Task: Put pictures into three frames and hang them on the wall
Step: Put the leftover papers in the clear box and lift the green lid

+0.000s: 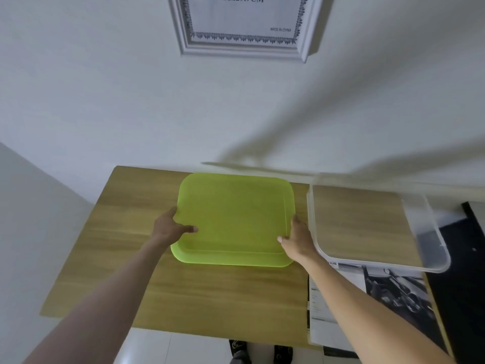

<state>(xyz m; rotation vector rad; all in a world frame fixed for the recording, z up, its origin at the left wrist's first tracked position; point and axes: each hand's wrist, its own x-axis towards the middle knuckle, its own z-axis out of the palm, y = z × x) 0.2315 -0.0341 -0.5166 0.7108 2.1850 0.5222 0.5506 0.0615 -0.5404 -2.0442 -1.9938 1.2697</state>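
A white ornate picture frame point(244, 48) hangs on the wall above the table, holding a sheet printed with its size. A lime-green plastic tray point(236, 214) lies on the wooden table point(126, 258). My left hand point(170, 227) grips the tray's left rim, thumb on top. My right hand point(296, 240) grips its right rim, thumb over the edge. A black-and-white printed picture point(393, 292) lies at the table's right front, partly under my right forearm and a clear box.
A clear plastic box point(430, 245) stands at the table's right, touching the green tray's side and overhanging the table edge. A dark surface point(462, 285) lies beyond the right edge. White floor tiles and my shoes show below the front edge.
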